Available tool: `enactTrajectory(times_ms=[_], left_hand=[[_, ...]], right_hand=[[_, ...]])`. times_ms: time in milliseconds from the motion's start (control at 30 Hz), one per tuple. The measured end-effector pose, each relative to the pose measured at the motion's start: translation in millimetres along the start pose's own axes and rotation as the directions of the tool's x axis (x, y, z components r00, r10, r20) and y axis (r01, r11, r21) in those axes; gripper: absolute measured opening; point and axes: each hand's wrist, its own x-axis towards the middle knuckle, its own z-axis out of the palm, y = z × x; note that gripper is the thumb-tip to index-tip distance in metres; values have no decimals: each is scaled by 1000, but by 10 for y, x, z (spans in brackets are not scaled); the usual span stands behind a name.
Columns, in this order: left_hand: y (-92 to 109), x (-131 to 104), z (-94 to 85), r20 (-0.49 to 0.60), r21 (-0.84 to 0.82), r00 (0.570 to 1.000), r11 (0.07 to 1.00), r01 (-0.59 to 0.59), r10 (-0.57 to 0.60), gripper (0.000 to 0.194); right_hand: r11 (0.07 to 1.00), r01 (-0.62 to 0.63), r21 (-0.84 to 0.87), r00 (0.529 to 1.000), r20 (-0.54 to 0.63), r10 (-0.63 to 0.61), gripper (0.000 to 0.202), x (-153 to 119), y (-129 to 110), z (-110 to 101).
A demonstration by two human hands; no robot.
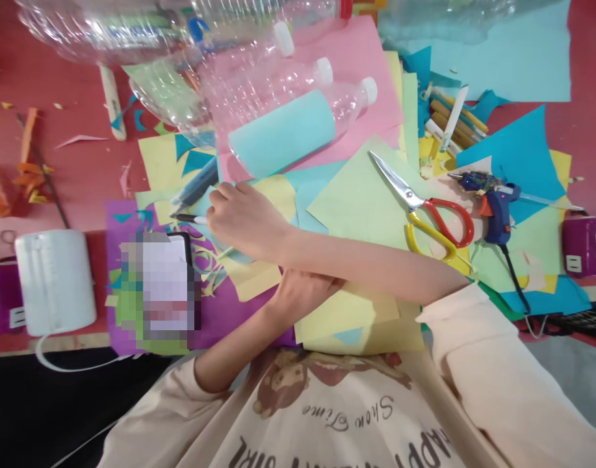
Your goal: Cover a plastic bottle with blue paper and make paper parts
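Observation:
My right forearm crosses over to the left, and my right hand [244, 218] is curled above the coloured paper. A pen [190, 219] with a black end and a pale body runs into its fingers. Beneath that forearm, my left hand [305, 292] rests on yellow paper [356, 318]; its fingers are mostly hidden. Just beyond my right hand lies a clear plastic bottle [353, 101] wrapped in a light blue paper sheet [283, 133]. Scissors [414, 205] with one red and one yellow handle lie on pale green paper [349, 205], blades apart.
Several clear bottles [259, 84] lie across the back on pink paper [356, 52]. A blue glue gun [497, 211] lies at right near pens and scraps. At left are a blurred-out phone [166, 283], a white case [56, 283] and a utility knife [112, 104].

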Motion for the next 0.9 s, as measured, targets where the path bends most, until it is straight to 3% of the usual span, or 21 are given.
enactTrajectory(times_ms=[100, 233, 333, 400, 467, 567, 633, 767, 900], left_hand=[[26, 14, -40, -23, -10, 1000, 1000, -6, 6, 46], [21, 23, -41, -88, 55, 995, 998, -38, 43, 48], [-2, 34, -27, -104, 46, 991, 996, -77, 81, 37], [-4, 51, -39, -140, 45, 982, 992, -117, 123, 28], [9, 75, -74, -198, 80, 966, 985, -154, 167, 24], [42, 119, -145, -234, 116, 949, 975, -190, 213, 25], [52, 147, -179, -233, 114, 944, 971, -210, 232, 25], [30, 195, -183, -264, 108, 925, 961, -254, 274, 20], [1, 218, -158, -290, 74, 914, 958, -275, 285, 18]], right_hand=[[911, 8, -412, 1000, 11, -4, 32, 87, 95, 141], [876, 46, -480, 999, 9, -47, 18, -24, -6, -12], [912, -17, -410, 999, -38, 1, 25, -201, -152, -311], [989, -119, -84, 993, -15, 118, 20, -373, -207, -556], [974, -195, 115, 974, -92, 206, 14, -583, -191, -801], [908, -168, 385, 949, -188, 255, 21, -918, -36, -1123], [886, -180, 427, 912, -266, 313, 23, -1125, 107, -1297], [887, -236, 397, 774, -474, 419, 7, -1436, 327, -1542], [940, -247, 237, 743, -577, 341, 21, -1585, 426, -1615]])
